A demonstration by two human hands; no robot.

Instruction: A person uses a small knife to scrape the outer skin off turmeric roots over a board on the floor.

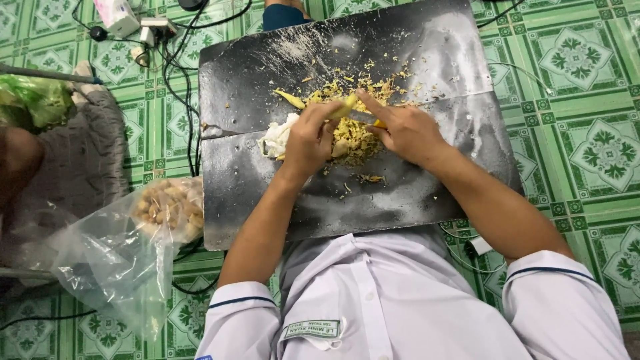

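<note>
Gripping a yellow peeled strip [343, 107], the left hand [308, 141] curls its fingers shut around it over the dark board [267, 73]. The right hand [407, 133] pinches a knife [363, 117] against that strip, forefinger stretched along it. Yellow shavings [353, 137] heap beneath; a plastic bag [113, 260] lies left.

Yellow scraps [357, 137] on black board [267, 180]

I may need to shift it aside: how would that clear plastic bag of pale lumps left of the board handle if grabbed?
The plastic bag looks thin and crumpled, so probably floppy, sagging around its load. Its mouth seems loosely open, so the pale lumps might spill if it is tipped. The lumps, bunched at one end, would likely swing it that way.
</note>
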